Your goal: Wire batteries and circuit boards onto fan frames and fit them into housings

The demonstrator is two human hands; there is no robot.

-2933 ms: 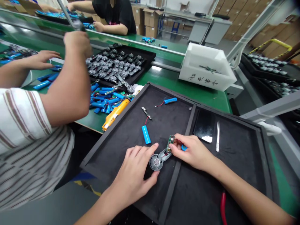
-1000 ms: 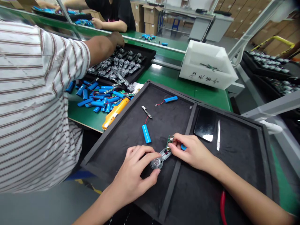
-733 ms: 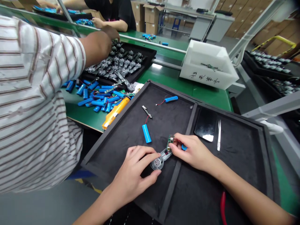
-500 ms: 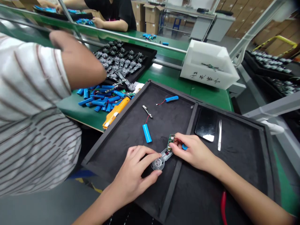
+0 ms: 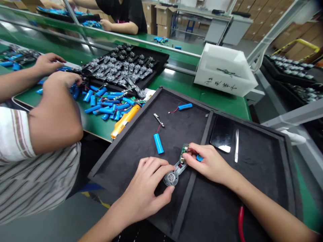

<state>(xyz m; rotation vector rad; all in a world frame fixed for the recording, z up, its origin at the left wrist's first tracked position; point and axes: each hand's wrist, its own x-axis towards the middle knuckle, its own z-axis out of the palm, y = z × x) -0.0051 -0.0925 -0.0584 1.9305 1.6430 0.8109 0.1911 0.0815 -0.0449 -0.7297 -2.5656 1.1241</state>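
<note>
Black felt tray: it lies on the tabletop in front of the person and has raised dark divider strips; it holds all the small parts below.
Green tabletop: it carries a loose pile of blue cylinder batteries, an orange electric screwdriver, a black tray of gray parts and a white plastic bin.
Co-worker: a person in a striped shirt sits at left, and the co-worker's hands reach above the battery pile, apart from the tray.
Inside the tray: a blue battery with red wire, a second one, a thin circuit strip, steel tweezers and a black glass panel.
Work piece: a gray plastic handle with a round disc head lies on the felt, and a green circuit board stands at its narrow end, partly hidden by fingers.
Left hand: closed over the handle, pressing it near the disc.
Right hand: thumb and finger closed, pinching the board, with a small blue piece just beside them.
</note>
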